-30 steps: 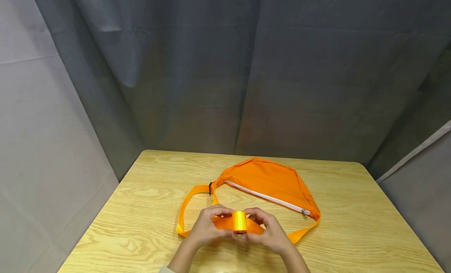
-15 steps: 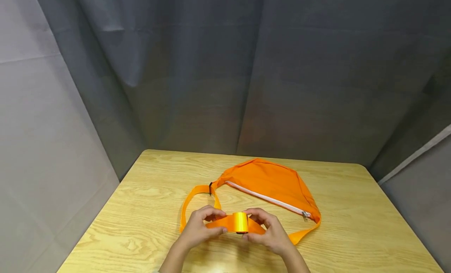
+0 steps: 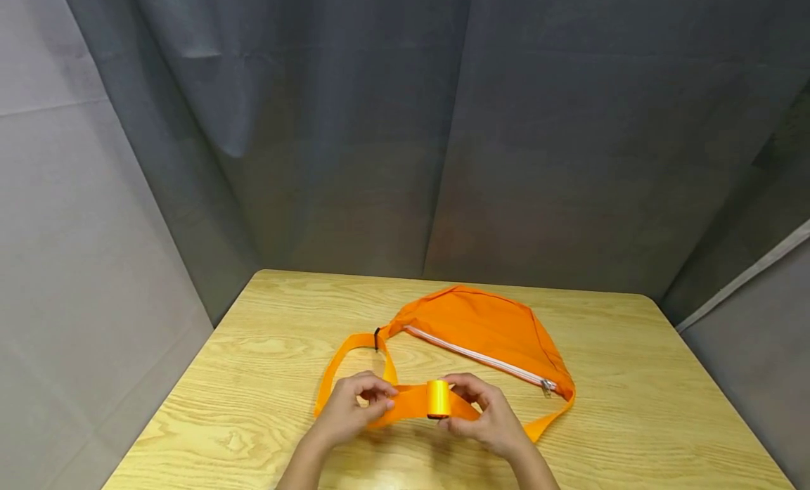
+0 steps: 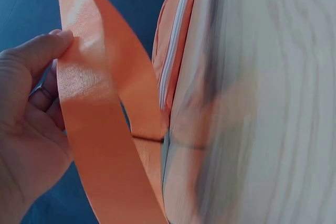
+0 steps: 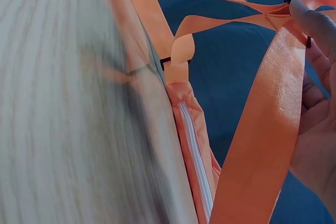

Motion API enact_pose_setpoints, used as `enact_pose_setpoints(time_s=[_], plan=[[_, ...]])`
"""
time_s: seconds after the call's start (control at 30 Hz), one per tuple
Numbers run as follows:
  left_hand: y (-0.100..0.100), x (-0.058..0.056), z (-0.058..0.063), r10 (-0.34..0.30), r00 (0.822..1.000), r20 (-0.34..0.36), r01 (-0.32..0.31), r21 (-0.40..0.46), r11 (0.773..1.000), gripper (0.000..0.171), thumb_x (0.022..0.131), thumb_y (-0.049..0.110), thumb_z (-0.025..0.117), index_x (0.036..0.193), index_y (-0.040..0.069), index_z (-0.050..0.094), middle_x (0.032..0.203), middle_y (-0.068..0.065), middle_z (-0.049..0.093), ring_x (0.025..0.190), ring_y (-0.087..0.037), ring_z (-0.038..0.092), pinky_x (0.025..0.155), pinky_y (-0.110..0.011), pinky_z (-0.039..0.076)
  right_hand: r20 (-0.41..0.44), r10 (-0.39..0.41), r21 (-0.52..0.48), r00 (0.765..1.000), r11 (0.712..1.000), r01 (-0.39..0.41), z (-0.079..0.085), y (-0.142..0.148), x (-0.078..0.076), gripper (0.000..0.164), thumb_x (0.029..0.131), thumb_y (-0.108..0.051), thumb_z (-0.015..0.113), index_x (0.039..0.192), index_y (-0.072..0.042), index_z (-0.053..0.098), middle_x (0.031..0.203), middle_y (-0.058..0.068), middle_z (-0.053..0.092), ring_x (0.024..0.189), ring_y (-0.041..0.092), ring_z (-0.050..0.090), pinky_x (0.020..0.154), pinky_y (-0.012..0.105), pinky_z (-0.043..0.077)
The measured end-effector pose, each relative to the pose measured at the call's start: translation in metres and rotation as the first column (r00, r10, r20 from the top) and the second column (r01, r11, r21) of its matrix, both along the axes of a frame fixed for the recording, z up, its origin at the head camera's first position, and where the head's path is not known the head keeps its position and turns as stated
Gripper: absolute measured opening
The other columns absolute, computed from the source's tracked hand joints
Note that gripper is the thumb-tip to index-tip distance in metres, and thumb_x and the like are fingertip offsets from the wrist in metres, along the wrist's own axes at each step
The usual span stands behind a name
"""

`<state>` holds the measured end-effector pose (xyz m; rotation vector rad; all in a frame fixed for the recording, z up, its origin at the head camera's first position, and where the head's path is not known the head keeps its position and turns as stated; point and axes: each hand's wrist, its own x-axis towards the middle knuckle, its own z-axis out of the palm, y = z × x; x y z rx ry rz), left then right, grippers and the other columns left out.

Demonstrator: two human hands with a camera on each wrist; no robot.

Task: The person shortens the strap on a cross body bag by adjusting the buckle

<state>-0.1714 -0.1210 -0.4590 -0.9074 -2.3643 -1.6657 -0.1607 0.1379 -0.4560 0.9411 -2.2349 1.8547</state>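
An orange waist bag [image 3: 484,325] lies on the table with its white zipper towards me. Its orange strap [image 3: 410,403] is lifted at the near side between both hands. My left hand [image 3: 354,408] pinches the strap between thumb and fingers; in the left wrist view the thumb [image 4: 64,40] lies on the webbing. My right hand [image 3: 486,414] pinches the strap where it folds over in a shiny loop [image 3: 439,398]. There the right wrist view shows a dark slider [image 5: 308,41], mostly hidden by webbing and thumb.
The wood-grain table [image 3: 645,405] reaches back to a dark grey curtain [image 3: 354,159]. Pale panels [image 3: 95,265] stand at the sides. Another black strap slider [image 3: 377,339] sits at the bag's left end, where the strap bends into a loop.
My left hand has moved left from the folded loop, and more flat strap shows between the hands. The loop has shifted slightly right; my right hand stays nearly in place.
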Motion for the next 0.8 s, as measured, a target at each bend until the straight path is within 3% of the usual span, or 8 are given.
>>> enact_pose_setpoints(time_s=[0.17, 0.3, 0.53, 0.67, 0.8], plan=[[-0.016, -0.007, -0.017, 0.031, 0.999, 0.034, -0.03, -0.018, 0.999, 0.013, 0.083, 0.003, 0.068, 0.093, 0.011, 0.07, 0.082, 0.0, 0.062, 0.068, -0.011, 0.053, 0.062, -0.026, 0.048, -0.028, 0.003, -0.02, 1.0, 1.0, -0.004, -0.006, 0.005, -0.003, 0.05, 0.07, 0.01, 0.075, 0.116, -0.004, 0.059, 0.088, 0.007, 0.064, 0.07, 0.025, 0.055, 0.062, 0.031, 0.047], [-0.02, -0.01, -0.022, 0.009, 0.999, 0.042, -0.008, -0.022, 1.0, 0.012, 0.085, 0.007, 0.067, 0.095, 0.013, 0.07, 0.085, 0.0, 0.063, 0.069, -0.012, 0.054, 0.063, -0.027, 0.049, -0.049, 0.018, -0.032, 0.999, 0.999, -0.02, -0.016, 0.008, -0.008, 0.053, 0.07, 0.01, 0.074, 0.118, -0.006, 0.059, 0.089, 0.007, 0.064, 0.071, 0.024, 0.056, 0.062, 0.031, 0.047], [-0.011, -0.012, -0.021, 0.013, 0.998, 0.059, -0.011, -0.032, 0.999, 0.012, 0.084, 0.01, 0.069, 0.096, 0.012, 0.069, 0.084, 0.001, 0.062, 0.072, -0.013, 0.057, 0.067, -0.029, 0.048, -0.076, 0.05, -0.059, 0.996, 0.997, -0.055, -0.015, 0.006, -0.009, 0.054, 0.069, 0.014, 0.073, 0.118, -0.004, 0.058, 0.088, 0.008, 0.063, 0.071, 0.024, 0.054, 0.061, 0.031, 0.045], [0.0, -0.014, -0.016, 0.022, 0.997, 0.079, -0.019, -0.048, 0.999, 0.016, 0.082, 0.012, 0.072, 0.098, 0.013, 0.069, 0.089, 0.0, 0.063, 0.078, -0.018, 0.059, 0.072, -0.038, 0.046, -0.042, 0.046, -0.069, 0.998, 0.996, -0.049, -0.009, 0.005, -0.006, 0.052, 0.071, 0.012, 0.073, 0.118, -0.004, 0.058, 0.088, 0.009, 0.063, 0.072, 0.024, 0.055, 0.062, 0.031, 0.046], [0.014, -0.015, -0.013, 0.011, 0.997, 0.079, -0.006, -0.054, 0.999, 0.018, 0.081, 0.013, 0.073, 0.098, 0.014, 0.069, 0.092, 0.0, 0.063, 0.08, -0.022, 0.058, 0.067, -0.036, 0.045, -0.039, 0.05, -0.074, 0.998, 0.996, -0.052, -0.007, 0.003, -0.006, 0.051, 0.071, 0.012, 0.072, 0.117, -0.002, 0.057, 0.089, 0.01, 0.063, 0.072, 0.026, 0.054, 0.063, 0.032, 0.046]])
